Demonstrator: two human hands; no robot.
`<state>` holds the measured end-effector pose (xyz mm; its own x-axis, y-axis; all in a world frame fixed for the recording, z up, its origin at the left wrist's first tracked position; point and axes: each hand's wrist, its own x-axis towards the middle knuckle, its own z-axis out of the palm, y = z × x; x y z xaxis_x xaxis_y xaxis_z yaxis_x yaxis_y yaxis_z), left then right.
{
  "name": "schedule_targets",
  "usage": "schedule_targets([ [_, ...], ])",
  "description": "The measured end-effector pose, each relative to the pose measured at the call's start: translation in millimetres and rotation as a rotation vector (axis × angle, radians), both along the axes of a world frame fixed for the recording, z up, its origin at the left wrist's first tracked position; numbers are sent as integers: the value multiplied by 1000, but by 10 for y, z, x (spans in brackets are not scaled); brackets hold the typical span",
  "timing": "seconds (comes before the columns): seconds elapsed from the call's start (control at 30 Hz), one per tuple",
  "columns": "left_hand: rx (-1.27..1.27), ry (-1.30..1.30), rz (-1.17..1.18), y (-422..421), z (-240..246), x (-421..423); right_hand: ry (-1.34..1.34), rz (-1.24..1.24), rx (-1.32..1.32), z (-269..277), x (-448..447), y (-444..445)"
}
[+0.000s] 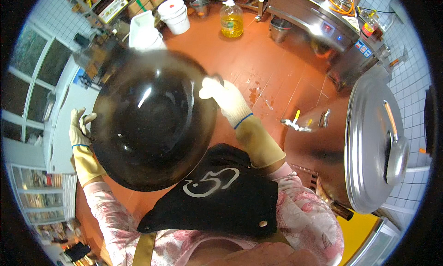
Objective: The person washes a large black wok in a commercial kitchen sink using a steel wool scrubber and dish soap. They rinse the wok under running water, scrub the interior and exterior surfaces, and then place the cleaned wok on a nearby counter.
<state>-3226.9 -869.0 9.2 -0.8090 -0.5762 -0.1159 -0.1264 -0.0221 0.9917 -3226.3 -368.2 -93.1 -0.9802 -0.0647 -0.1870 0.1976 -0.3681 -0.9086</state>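
Note:
A large dark metal wok (152, 120) hangs between my two hands above the tiled floor, its hollow inside facing the camera and a few bright reflections on it. My left hand (81, 127), in a pale knit glove over a yellow rubber glove, holds the wok's left side, where a small loop handle shows among the fingers. On the upper right rim, my right hand (225, 98), gloved the same way, grips the other loop handle. Below the wok is the black apron (238, 200) on my front.
At right stands a big metal pot with a domed lid (367, 145), a ladle (398, 158) on it, and a tap valve (296, 125) on its side. An oil jug (232, 20), white buckets (174, 17) and a metal pail (279, 28) stand on the floor ahead. A white cabinet (69, 127) is at left.

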Motion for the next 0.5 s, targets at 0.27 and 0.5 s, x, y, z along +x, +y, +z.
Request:
schedule_targets([
  [0.27,39,-16,-241,645,-161,-2607,0,-169,48,-206,-1744,658],
  [0.5,62,43,-451,1768,-227,-5082,-141,-348,300,188,-2969,1505],
])
